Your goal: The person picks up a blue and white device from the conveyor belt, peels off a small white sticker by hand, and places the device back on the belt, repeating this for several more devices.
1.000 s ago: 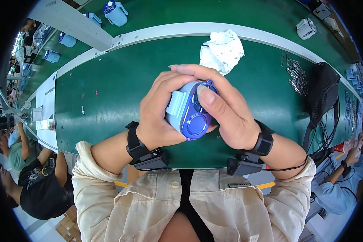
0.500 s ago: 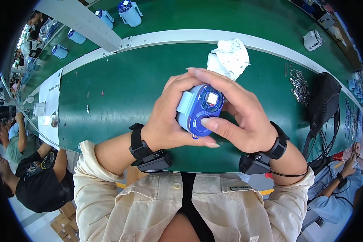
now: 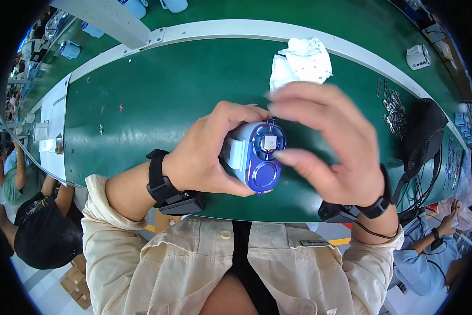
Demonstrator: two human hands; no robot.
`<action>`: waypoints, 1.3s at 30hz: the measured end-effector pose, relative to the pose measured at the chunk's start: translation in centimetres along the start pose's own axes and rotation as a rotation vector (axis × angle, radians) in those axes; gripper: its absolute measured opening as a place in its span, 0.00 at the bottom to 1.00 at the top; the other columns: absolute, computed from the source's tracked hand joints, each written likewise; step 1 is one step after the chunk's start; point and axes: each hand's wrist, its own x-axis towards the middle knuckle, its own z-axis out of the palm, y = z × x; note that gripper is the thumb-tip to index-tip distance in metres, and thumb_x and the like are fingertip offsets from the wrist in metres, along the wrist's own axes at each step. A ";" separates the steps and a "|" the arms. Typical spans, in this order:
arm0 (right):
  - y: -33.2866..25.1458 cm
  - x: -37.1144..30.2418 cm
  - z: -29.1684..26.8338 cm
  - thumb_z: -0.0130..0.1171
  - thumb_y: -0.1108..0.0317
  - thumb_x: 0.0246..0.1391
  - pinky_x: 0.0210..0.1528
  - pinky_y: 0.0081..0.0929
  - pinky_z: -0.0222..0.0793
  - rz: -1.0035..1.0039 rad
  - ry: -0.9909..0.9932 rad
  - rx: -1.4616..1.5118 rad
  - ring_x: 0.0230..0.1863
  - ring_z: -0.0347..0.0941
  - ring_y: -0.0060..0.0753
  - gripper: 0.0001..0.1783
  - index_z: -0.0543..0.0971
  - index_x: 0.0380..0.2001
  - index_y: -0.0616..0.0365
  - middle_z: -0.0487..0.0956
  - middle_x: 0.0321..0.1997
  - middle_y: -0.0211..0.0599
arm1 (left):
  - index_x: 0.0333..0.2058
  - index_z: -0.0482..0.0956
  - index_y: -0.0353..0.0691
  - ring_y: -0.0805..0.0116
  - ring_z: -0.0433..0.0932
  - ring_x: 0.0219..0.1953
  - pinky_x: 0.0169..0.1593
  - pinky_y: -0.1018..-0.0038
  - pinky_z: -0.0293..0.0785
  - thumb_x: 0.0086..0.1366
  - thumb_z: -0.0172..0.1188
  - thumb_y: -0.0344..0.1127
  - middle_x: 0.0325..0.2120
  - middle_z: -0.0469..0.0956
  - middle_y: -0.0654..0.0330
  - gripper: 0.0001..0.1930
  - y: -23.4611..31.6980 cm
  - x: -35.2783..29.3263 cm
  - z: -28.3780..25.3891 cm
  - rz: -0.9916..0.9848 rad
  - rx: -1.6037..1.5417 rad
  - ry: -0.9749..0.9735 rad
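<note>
Holding: left hand [image 3: 196,152], curled around blue device [image 3: 238,154]; blue device, above bench [image 3: 157,100], dark-blue top [image 3: 264,175] seated, white square part [image 3: 270,142] exposed; right hand [image 3: 341,149], blurred, thumb and fingers spread wide beside it; what remains to fit, cannot tell

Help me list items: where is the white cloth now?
In the head view, the white cloth lies right of centre, on the green table beyond the right hand.

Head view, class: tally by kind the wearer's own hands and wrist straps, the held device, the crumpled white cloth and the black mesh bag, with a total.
Hands: 2
Wrist straps: 2
Blue device: 1
White cloth: 1
Black mesh bag: 1
Total: 7
</note>
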 end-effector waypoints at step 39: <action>-1.6 -0.4 0.2 0.61 0.80 0.47 0.38 0.29 0.70 0.189 0.004 0.088 0.36 0.72 0.33 0.14 0.79 0.40 0.66 0.76 0.39 0.40 | 0.50 0.59 0.41 0.55 0.74 0.46 0.51 0.63 0.72 0.36 0.82 0.35 0.43 0.72 0.47 0.45 -0.5 -0.1 1.8 0.148 -0.201 0.210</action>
